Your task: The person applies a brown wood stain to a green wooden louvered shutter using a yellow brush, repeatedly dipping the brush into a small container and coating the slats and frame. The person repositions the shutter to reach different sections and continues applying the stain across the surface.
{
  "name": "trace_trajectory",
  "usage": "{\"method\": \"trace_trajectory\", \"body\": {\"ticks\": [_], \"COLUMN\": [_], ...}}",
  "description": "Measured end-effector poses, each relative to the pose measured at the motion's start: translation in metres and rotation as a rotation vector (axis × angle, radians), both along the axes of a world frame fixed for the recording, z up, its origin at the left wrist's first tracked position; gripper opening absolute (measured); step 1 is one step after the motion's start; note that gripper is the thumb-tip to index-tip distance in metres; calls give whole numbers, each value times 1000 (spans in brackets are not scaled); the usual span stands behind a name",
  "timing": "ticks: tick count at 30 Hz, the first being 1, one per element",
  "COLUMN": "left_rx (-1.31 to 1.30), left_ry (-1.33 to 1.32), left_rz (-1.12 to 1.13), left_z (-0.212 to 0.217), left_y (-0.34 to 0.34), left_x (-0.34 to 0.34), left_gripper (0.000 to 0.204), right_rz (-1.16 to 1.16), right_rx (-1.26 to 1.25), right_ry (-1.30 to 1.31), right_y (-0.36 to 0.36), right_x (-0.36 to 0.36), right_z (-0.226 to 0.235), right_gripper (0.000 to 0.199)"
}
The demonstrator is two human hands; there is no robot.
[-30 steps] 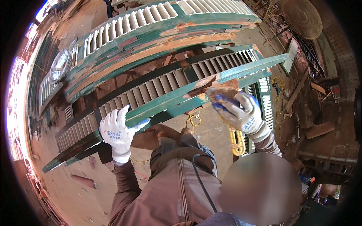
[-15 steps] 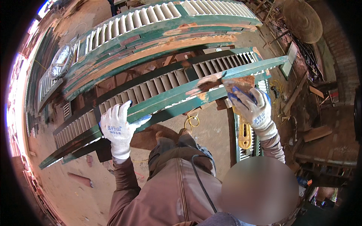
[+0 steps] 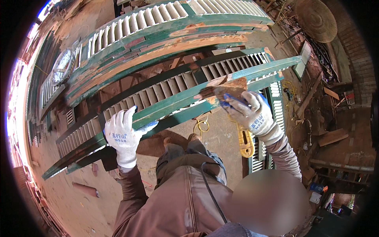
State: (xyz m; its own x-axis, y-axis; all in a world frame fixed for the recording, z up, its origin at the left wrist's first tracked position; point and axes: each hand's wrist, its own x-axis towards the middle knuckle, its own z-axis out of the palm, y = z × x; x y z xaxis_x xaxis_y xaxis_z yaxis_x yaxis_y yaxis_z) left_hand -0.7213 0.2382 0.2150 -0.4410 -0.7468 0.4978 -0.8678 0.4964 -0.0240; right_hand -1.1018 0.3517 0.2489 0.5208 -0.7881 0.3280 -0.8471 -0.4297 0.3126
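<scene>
A green louvred shutter [image 3: 162, 108] with pale slats stands slanted in front of me, its long rail facing up. My left hand [image 3: 123, 134], in a white glove with blue fingertips, grips this rail left of the middle, thumb and fingers on either side. Farther right, my gloved right hand [image 3: 250, 112] is closed round a scraper [image 3: 245, 144]. Its yellow slotted handle points down toward me, and its broad brown blade lies against the rail at a bare, brownish patch [image 3: 213, 87]. My fingers hide part of the blade.
Behind it lies a stack of green shutters [image 3: 134, 23] with worn wood edges. Another louvred shutter [image 3: 278, 106] stands at right. A yellow cord [image 3: 201, 126] hangs below the rail. A round woven tray [image 3: 316, 21] leans at far right, and a brown cylinder [image 3: 85, 189] lies on the floor.
My right hand has moved left along the rail with the scraper, its blade now over the bare patch. My left hand has stayed in place on the rail.
</scene>
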Motion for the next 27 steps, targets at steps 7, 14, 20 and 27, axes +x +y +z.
{"method": "trace_trajectory", "body": {"ticks": [7, 14, 20, 27], "left_rx": [-30, 46, 39, 82], "left_ry": [7, 20, -2, 13], "left_rz": [-21, 14, 7, 4], "left_z": [5, 3, 0, -1], "left_y": [-1, 2, -3, -6], "left_x": [-4, -4, 0, 3], "left_gripper": [69, 68, 69, 66], "right_rz": [-202, -443, -493, -545], "right_rx": [4, -16, 32, 155], "right_ry": [83, -354, -469, -514], "right_y": [20, 36, 19, 2], "right_x": [-64, -26, 23, 98], "right_z": [5, 8, 12, 32], "right_gripper": [38, 50, 50, 44]}}
